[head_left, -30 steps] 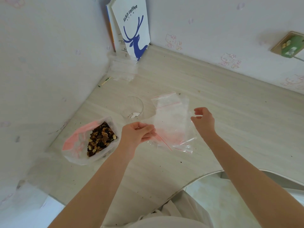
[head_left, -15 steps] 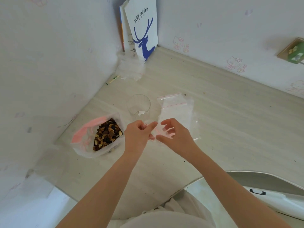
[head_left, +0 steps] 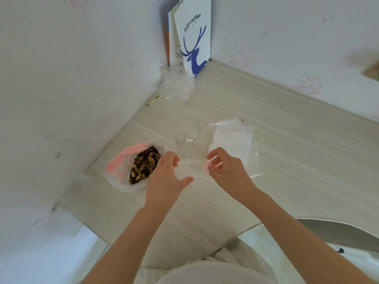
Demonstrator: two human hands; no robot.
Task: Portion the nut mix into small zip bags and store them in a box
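Head view is showing me holding a small zip bag (head_left: 192,173) stretched between both hands. My left hand (head_left: 164,181) is gripping its left edge with curled fingers, and my right hand (head_left: 227,173) is pinching its red-striped mouth. The open nut mix bag (head_left: 133,169) is lying just left of my left hand. Beyond my grip a clear glass (head_left: 187,134) is standing, and a second zip bag (head_left: 231,138) is lying flat behind my right hand. A paper bag (head_left: 193,42) is leaning in the far corner.
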